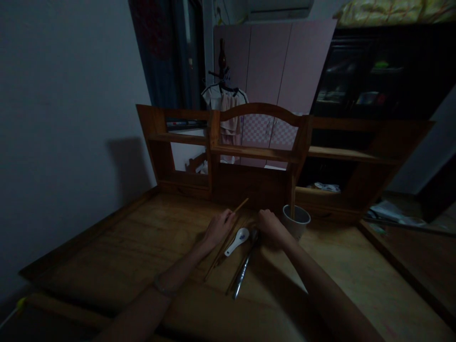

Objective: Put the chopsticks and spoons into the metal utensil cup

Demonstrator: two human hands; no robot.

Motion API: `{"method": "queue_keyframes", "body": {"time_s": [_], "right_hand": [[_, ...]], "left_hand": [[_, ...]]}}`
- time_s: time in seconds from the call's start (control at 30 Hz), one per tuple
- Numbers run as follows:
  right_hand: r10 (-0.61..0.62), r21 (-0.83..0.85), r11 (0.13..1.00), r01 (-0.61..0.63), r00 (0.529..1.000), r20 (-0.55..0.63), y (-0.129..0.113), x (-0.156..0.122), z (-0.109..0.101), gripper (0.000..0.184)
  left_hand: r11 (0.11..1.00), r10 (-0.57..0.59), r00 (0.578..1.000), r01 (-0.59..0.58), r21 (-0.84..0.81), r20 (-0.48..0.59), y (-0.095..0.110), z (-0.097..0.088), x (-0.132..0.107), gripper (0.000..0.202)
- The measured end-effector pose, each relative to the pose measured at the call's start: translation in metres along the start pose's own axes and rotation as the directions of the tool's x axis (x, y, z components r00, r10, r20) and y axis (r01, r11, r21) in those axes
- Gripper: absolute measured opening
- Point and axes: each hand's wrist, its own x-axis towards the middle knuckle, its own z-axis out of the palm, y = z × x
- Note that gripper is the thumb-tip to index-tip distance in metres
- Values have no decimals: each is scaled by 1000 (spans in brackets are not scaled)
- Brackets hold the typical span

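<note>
The room is dim. My left hand (pixel 220 228) is closed around wooden chopsticks (pixel 241 205) whose tip sticks up past my fingers toward the desk's shelf unit. My right hand (pixel 270 227) rests curled on the wooden desk (pixel 124 247), over the top of a metal utensil (pixel 243 271); what its fingers hold is hidden. A white ceramic spoon (pixel 238 240) with a blue mark lies between my two hands. More chopsticks (pixel 217 259) lie on the desk beside it. A white cup (pixel 297 220) stands just right of my right hand, with one stick upright in it.
A wooden shelf hutch (pixel 256 152) rises along the back of the desk. Behind it are hanging clothes (pixel 228 107), pink wardrobe doors (pixel 285 66) and a dark cabinet (pixel 384 76). A bare wall (pixel 64 95) runs along the left.
</note>
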Motion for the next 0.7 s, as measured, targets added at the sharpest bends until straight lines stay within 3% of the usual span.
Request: {"method": "queue_keyframes", "body": {"time_s": [0.37,0.57,0.7], "right_hand": [[2,288,957,-18,999,54,10,21,-11,21],[21,399,916,-34,999,38,12,27,5,28],[34,433,900,-41,999,23,14,30,18,24]], "left_hand": [[998,52,994,-48,44,-101,-6,2,2,29],[997,74,990,-69,44,-119,-6,1,3,28],[996,80,990,-75,42,-113,-5,1,3,27]]}}
